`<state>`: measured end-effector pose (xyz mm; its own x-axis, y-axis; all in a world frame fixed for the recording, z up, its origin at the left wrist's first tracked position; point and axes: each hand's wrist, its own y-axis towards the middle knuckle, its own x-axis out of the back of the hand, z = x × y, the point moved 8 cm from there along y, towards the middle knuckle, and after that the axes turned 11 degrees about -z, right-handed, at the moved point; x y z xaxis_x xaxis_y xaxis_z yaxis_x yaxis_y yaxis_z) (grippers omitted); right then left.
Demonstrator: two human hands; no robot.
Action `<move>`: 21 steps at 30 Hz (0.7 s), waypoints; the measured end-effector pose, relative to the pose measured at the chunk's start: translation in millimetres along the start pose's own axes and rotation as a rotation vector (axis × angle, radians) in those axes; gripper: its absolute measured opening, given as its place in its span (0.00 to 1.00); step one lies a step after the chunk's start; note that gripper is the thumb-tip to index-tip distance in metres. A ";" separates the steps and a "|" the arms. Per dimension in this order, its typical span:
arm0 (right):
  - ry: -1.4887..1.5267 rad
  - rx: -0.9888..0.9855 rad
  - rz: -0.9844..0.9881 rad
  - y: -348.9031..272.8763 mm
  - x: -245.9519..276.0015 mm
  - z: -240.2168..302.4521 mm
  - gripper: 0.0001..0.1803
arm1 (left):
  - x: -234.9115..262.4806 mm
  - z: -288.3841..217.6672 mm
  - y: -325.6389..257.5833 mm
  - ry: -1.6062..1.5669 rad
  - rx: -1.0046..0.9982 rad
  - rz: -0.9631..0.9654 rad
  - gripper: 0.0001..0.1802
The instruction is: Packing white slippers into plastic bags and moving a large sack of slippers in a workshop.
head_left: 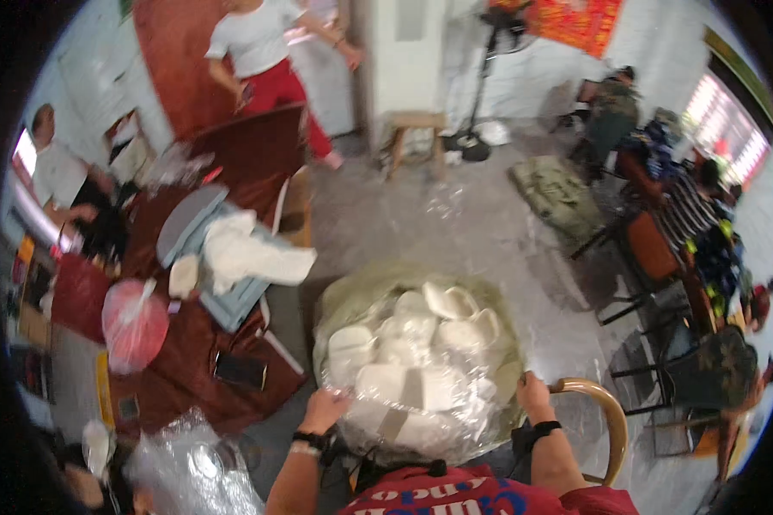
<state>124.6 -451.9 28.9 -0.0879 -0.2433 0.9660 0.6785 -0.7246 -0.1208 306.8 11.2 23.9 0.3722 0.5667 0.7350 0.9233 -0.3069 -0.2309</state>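
Observation:
A large greenish see-through bag point(505, 319) stands in front of me, its mouth spread wide. Inside it lie several white, rounded pieces point(416, 386), many of them wrapped in clear plastic film. On the bag's near left edge, my left hand point(326, 409) is closed round the plastic. At the near right edge my right hand point(534, 395) is closed on the bag's rim. Both forearms wear dark bands at the wrist. The fingertips of both hands are partly hidden by the bag.
A brown-covered table point(180, 395) on the left bears a blue-grey board point(232, 296), a white cloth-like piece point(253, 253), a red bag point(136, 326) and a dark phone point(240, 370). A curved wooden chair arm point(614, 421) is close by my right. People, chairs and a stool point(416, 142) stand farther off.

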 end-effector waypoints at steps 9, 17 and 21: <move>0.095 -0.054 -0.130 -10.9 15.4 -45.2 0.13 | -3.0 141.8 -3.0 -0.768 0.677 -0.306 0.09; 0.118 -0.077 -0.108 -21.1 13.2 -44.5 0.13 | -28.8 96.6 35.4 -0.077 -0.018 -0.280 0.24; 0.117 -0.118 -0.099 -15.7 4.9 -46.1 0.12 | -34.9 144.6 40.1 -0.835 0.600 -0.345 0.23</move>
<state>79.9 -471.4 25.0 -0.2387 -0.2351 0.9422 0.5725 -0.8178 -0.0591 344.6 89.7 -103.2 -0.1790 0.9620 0.2063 0.8020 0.2641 -0.5358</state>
